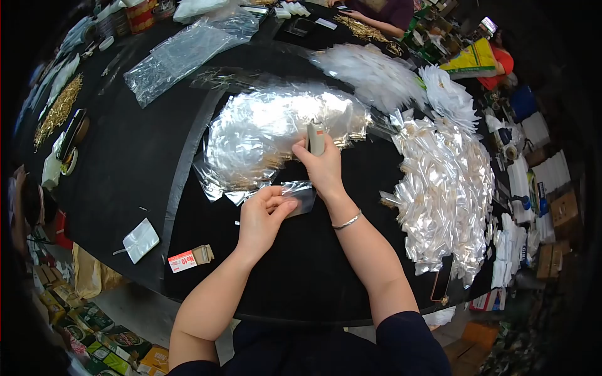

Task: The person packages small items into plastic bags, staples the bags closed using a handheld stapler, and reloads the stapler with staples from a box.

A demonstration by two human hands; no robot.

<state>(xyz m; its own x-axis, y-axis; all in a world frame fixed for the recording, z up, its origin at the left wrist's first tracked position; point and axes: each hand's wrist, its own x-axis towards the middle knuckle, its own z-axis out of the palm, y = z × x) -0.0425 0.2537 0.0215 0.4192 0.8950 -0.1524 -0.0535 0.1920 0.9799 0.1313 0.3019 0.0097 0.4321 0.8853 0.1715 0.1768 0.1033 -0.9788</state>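
My left hand [262, 216] pinches a small clear plastic bag [302, 195] between thumb and fingers; what lies inside the bag is too blurred to make out. Wrapped around a small grey stapler [317, 143], my right hand [323, 170] is just beyond the bag and to its right. The stapler points away from me, over the near edge of a broad heap of shiny clear bags [251, 128]. To the right lies a second heap of bags [439, 194], twisted or folded and with pale brownish ends.
A red-and-white No10 staple box [183, 261] and a small white packet [140, 240] lie at the near left. Large plastic sheeting [188, 56] and white feather-like pieces [370, 72] are farther back. A phone [442, 279] lies near the right edge. Another person's arm [376, 24] rests across the table.
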